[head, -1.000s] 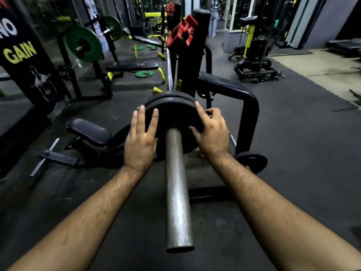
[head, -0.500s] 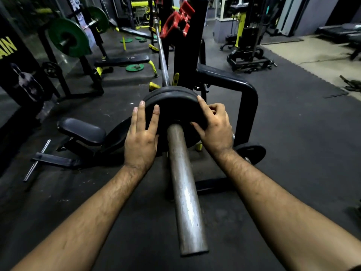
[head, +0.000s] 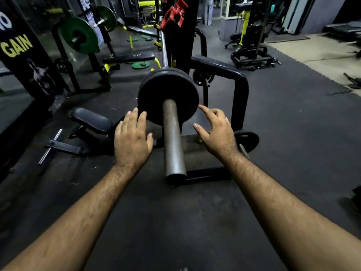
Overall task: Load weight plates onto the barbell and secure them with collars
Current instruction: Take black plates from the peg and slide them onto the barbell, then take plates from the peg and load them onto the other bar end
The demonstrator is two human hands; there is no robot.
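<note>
The barbell sleeve (head: 173,141) points toward me, bare steel at its near end. Black weight plates (head: 154,94) sit pushed far up the sleeve, at least two stacked. My left hand (head: 131,138) hovers left of the sleeve, fingers spread, fingertips near the plates' lower left edge, holding nothing. My right hand (head: 216,132) hangs right of the sleeve, fingers apart, just off the plates' right edge. Two red collars (head: 173,15) rest high on the black rack upright (head: 183,47) beyond the plates.
A small black plate (head: 248,140) sits on a rack peg at lower right. A black padded seat (head: 90,120) lies left on the floor. A second barbell with green plates (head: 79,35) stands at far left. Green plates (head: 140,64) lie on the floor by a bench.
Both hands have let go of the black plates and drawn back toward me with fingers spread. The plates stay seated far up the sleeve.
</note>
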